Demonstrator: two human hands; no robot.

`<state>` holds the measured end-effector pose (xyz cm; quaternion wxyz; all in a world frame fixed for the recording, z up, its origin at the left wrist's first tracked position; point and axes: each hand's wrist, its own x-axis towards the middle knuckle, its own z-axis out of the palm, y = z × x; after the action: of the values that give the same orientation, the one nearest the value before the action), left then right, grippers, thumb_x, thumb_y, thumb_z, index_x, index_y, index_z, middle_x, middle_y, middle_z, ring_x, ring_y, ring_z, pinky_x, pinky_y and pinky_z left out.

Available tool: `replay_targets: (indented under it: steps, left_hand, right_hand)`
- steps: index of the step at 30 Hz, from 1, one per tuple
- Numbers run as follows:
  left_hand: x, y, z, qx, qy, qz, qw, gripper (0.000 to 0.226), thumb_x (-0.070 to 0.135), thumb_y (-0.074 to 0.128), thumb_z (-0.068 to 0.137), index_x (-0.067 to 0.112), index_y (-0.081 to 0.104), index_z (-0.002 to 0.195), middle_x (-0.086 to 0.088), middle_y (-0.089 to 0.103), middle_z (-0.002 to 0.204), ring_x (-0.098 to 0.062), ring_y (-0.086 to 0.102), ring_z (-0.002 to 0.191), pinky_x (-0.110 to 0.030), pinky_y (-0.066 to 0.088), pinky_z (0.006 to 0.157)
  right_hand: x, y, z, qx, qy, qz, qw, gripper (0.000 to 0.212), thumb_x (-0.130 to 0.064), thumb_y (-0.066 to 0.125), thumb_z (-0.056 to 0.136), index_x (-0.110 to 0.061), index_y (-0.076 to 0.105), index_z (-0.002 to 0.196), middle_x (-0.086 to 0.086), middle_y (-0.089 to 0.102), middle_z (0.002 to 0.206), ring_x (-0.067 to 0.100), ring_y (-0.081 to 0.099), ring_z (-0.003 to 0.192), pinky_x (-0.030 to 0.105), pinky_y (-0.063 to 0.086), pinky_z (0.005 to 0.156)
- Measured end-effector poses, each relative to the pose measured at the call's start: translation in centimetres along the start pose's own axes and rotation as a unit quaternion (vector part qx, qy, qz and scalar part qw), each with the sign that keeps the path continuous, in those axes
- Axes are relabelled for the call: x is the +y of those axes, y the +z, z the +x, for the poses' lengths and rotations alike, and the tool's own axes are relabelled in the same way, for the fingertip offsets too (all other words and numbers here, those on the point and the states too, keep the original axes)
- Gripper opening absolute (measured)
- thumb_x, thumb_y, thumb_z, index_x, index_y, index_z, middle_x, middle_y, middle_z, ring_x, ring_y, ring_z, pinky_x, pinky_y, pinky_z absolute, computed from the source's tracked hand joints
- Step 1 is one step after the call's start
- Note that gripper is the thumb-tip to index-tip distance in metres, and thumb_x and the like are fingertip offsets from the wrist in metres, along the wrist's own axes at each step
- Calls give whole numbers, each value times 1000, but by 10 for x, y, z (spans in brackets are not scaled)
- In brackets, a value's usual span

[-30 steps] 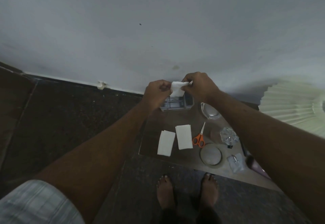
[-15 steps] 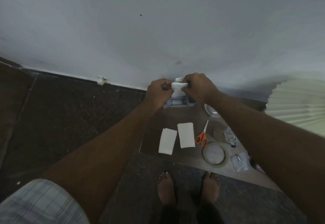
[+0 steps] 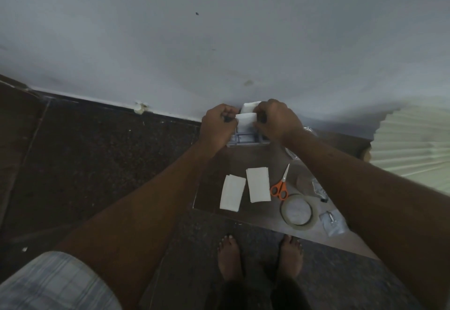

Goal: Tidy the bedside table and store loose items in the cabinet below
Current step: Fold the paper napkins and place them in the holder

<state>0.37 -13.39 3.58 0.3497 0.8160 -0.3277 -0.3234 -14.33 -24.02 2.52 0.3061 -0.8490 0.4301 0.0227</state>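
Folding seems to be the step in hand: both hands meet at the far edge of the worktop (image 3: 211,188), close to the wall, with a small white tissue (image 3: 246,118) stretched between them. The left hand (image 3: 217,124) has its grip pinched on the tissue's left edge, and the right hand (image 3: 277,120) pinches the right edge, fingers curled in tight. A second white layer shows just behind the first (whether it is the same piece doubled over or a separate one, I cannot tell). Directly under the hands sits a clear plastic organiser (image 3: 243,139), partly hidden by them.

Nearer the person, two folded tissues (image 3: 244,188) lie flat side by side, just apart. To their right are orange-handled scissors (image 3: 281,185), a roll of tape (image 3: 298,210) touching the scissor handles, and a small plastic packet (image 3: 332,222) near the front corner. More clear wrapping lies half under the right forearm. The cabinet below is not in view.

I judge the tidying to be at an early stage, since nearly everything loose is out on top. The next move likely calls for pressing this piece flat and laying it beside the other two, then gathering the loose items for storage below.
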Motion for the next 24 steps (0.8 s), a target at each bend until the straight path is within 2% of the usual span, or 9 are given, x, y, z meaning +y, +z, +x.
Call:
replay_targets:
  steps: [3,7,8,11,13,16,20,21,24]
  left_hand:
    - [1,-4,-5,14,-11,-24,1000,22,0,67,89,2,74,109,-9,75,105,-19,70,95,-27,59,82]
    - [-4,-9,-16,48,-30,-69,996,19,-1,68,85,13,74,95,2,72,90,-8,66,81,-7,51,64]
    - [-6,-10,-20,53,-39,-74,995,19,0,68,85,16,74,95,1,73,91,-9,67,80,-7,51,63]
    - [-18,-12,-34,56,-84,-87,991,19,1,67,83,13,75,97,-8,76,96,-24,73,91,-32,61,81]
    - [-26,-11,-46,53,-104,-91,989,20,-2,66,84,8,75,99,-12,76,96,-28,72,92,-44,61,86]
    - [-42,-9,-68,40,-119,-82,989,14,-2,67,88,4,74,99,-13,76,96,-28,71,89,-43,60,82]
    - [-63,-7,-93,19,-144,-52,988,16,1,68,89,3,74,104,-14,76,101,-25,70,91,-34,57,82]
    - [-68,-6,-97,10,-153,-42,987,17,3,69,89,4,75,105,-12,76,103,-25,71,94,-36,57,85]
    - [-82,1,-108,-11,-178,-32,983,19,4,69,89,3,75,107,-13,76,109,-28,71,103,-42,57,95]
  right_hand:
    - [-1,-1,-6,34,-3,11,999,23,-20,71,84,-13,68,106,12,61,106,34,62,99,34,47,78]
    - [-6,-1,-26,92,-23,47,994,22,-20,72,84,-15,69,106,10,61,103,33,63,95,40,53,78]
    - [-8,0,-32,101,-30,53,993,20,-19,71,84,-15,69,104,10,61,104,32,63,95,41,53,78]
    - [-12,8,-49,116,-42,69,990,16,-18,72,84,-16,68,100,6,65,107,28,65,96,40,54,78]
    - [-13,14,-58,116,-39,71,990,16,-22,73,84,-16,66,98,5,66,105,26,64,95,38,54,76]
    - [-16,29,-73,95,-37,87,991,17,-24,74,86,-18,64,98,4,65,100,23,63,89,35,52,72]
    - [-18,56,-93,76,-13,94,993,19,-26,78,85,-20,67,100,-4,64,95,15,64,84,18,41,64]
    - [-18,63,-97,57,-4,96,994,20,-27,77,86,-21,67,102,-6,65,94,15,65,84,18,43,64]
    - [-20,80,-106,3,27,90,996,21,-32,73,87,-21,67,104,-1,73,98,24,70,91,37,56,77]
